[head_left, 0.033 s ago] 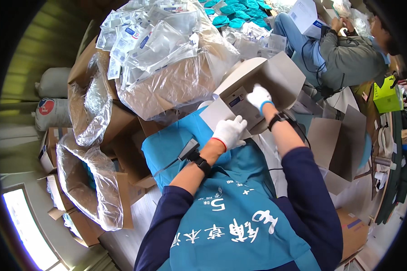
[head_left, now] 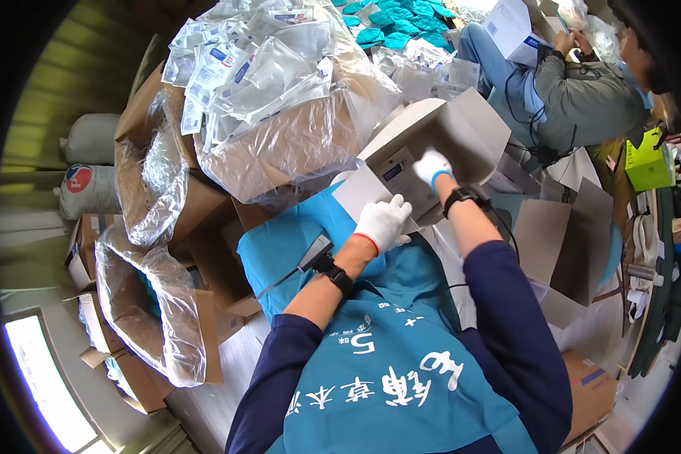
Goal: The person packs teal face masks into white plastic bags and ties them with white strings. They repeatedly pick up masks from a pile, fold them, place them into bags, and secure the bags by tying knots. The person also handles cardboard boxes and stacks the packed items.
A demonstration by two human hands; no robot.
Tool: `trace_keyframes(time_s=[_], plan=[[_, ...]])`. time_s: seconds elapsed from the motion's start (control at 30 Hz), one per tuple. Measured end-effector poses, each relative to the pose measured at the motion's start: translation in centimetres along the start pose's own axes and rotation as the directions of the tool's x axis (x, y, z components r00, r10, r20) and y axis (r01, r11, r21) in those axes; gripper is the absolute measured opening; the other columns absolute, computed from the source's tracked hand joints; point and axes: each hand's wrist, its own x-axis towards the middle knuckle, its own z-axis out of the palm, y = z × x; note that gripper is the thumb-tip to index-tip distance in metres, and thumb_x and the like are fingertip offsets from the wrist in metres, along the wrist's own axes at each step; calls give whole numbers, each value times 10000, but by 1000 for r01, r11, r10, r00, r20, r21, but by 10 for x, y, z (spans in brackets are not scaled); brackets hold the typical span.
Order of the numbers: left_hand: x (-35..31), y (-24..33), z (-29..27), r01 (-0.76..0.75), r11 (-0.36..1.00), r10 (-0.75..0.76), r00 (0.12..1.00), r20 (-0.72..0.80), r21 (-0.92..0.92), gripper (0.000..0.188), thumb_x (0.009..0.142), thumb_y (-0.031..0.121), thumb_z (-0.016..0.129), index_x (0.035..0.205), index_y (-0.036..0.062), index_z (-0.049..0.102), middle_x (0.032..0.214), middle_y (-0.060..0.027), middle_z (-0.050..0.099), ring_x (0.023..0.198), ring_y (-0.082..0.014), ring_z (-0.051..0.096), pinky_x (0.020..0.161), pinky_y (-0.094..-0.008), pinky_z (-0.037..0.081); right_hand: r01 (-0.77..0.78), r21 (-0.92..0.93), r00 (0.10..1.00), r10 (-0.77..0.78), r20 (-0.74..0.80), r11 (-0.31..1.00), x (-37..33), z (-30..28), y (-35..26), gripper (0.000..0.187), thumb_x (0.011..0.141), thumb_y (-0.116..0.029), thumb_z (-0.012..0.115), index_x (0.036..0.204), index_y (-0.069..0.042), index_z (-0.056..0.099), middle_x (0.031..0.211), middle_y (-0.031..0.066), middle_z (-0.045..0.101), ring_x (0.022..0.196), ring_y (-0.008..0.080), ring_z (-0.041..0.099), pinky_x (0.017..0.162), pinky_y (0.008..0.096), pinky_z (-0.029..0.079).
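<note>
An open grey-white cardboard box [head_left: 461,125] lies tilted on my lap, its mouth facing me. My left hand [head_left: 384,221], in a white glove, grips the box's lower flap [head_left: 356,193]. My right hand [head_left: 433,166], also gloved, reaches into the mouth with its fingers on a flat white packet with a blue label [head_left: 395,171]. Both wrists carry black bands, and a teal apron covers my lap.
A large plastic-lined carton heaped with clear sealed packets [head_left: 280,83] stands just beyond the box. Plastic-lined cartons [head_left: 151,303] stand at my left. Flat cardboard blanks [head_left: 571,234] lie at my right. Another person [head_left: 590,98] sits at the upper right, near teal packets [head_left: 390,23].
</note>
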Motion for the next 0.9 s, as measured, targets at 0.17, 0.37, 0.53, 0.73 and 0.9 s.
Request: trace_keyframes(time_s=[0.17, 0.37, 0.53, 0.73, 0.9], plan=[[-8, -6, 13, 69, 997, -65, 990, -124, 28, 558, 647, 441, 851, 1038, 141, 591, 1004, -77, 564, 765, -265, 666, 650, -409, 531, -4, 12, 998, 3, 66, 1000, -13, 39, -22, 562, 787, -421, 702, 1219, -65, 647, 1220, 224, 663, 1179, 357, 627, 1001, 422, 505], [8, -26, 5, 109, 989, -84, 972, -220, 102, 466, 638, 377, 853, 956, 149, 599, 970, -70, 560, 862, -253, 651, 656, -407, 536, 350, -11, 935, -350, -66, 937, -55, -21, -37, 356, 843, -385, 686, 1066, -112, 736, 1125, 172, 701, 1024, 358, 672, 904, 423, 536], [14, -46, -19, 115, 990, -115, 993, -8, 78, 384, 652, 292, 852, 924, 117, 646, 975, -69, 584, 940, -278, 640, 744, -431, 552, 400, 900, 901, -254, -351, 172, -107, -78, -8, 291, 954, -84, 650, 1219, 38, 649, 1134, 98, 709, 974, 155, 666, 863, 292, 525], [-18, -37, -78, 115, 426, -238, 971, 12, -897, 701, 769, 277, 869, 1348, 29, 561, 1260, -80, 653, 1098, -137, 612, 975, -300, 475, 115, 991, 940, -315, -132, -73, -164, -83, -6, 268, 942, -55, 657, 1202, 11, 647, 1106, 83, 699, 981, 161, 666, 892, 303, 525], [-58, -49, -98, -108, 403, -99, 982, -160, -909, 923, 751, 363, 885, 1457, -19, 430, 1339, -87, 581, 1255, -177, 505, 1096, -342, 376, 78, 987, 950, -289, -117, -143, -176, -53, -32, 257, 925, -51, 677, 1176, 4, 659, 1073, 74, 702, 953, 168, 672, 862, 298, 539]])
